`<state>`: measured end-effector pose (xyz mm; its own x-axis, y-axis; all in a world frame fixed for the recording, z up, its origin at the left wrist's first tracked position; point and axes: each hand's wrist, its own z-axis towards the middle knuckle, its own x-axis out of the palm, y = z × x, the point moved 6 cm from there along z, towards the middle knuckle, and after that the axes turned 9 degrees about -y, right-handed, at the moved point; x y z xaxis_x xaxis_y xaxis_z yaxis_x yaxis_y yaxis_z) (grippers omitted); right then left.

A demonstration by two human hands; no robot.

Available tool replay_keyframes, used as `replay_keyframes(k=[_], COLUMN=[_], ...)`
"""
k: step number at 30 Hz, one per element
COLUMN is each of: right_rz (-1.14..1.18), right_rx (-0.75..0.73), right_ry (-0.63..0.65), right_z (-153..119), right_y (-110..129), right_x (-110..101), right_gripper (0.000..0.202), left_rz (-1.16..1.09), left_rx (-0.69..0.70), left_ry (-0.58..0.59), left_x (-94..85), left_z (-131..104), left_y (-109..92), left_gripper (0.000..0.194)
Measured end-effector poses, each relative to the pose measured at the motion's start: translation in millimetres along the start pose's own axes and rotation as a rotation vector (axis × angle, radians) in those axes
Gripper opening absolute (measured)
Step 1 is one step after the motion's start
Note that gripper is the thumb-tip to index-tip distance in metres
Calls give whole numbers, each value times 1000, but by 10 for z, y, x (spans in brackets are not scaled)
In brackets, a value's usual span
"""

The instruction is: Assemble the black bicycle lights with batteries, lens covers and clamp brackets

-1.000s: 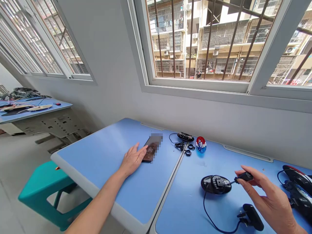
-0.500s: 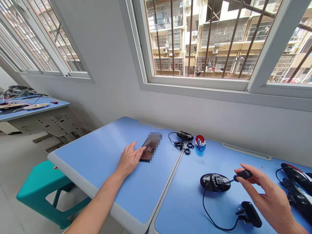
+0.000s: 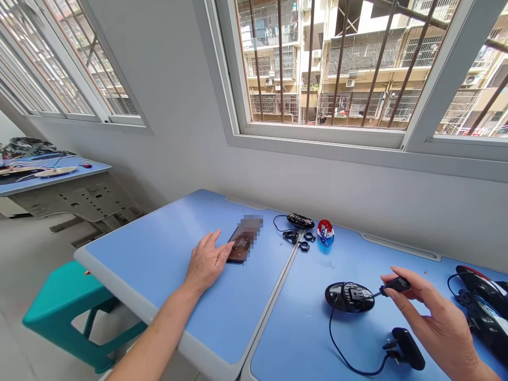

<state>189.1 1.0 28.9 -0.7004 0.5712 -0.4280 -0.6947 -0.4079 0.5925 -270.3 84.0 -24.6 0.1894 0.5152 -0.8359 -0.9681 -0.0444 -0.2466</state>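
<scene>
My left hand lies on the blue table with its fingers spread, the thumb at the edge of a dark phone whose upper part is pixelated. Between the thumb and fingers of my right hand is a small black handheld piece, held just above the table. A thin stalk links it to, or lies against, a glossy black oval device. From that device a cable curves down to a black bracket-like part near my right wrist.
Farther back are a second black oval device, black ring clamps and a red and blue oval item. Black devices lie at the right edge. A green stool stands left of the table.
My left thumb has shifted slightly left over the phone, whose screen shows a different pattern. My right hand keeps its hold. The whole view has moved very slightly.
</scene>
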Motion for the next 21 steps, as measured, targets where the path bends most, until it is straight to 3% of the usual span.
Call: replay_keyframes(k=[10, 21], right_rz=[25, 14], right_rx=[4, 1], right_ry=[9, -7], right_z=[-13, -8], right_y=[-13, 3], right_x=[8, 0], right_gripper=[39, 39], left_rz=[37, -4], left_rx=[16, 3], left_ry=[-18, 126], left_x=[-38, 137], left_z=[-32, 74], left_y=[-29, -92], left_gripper=[59, 52])
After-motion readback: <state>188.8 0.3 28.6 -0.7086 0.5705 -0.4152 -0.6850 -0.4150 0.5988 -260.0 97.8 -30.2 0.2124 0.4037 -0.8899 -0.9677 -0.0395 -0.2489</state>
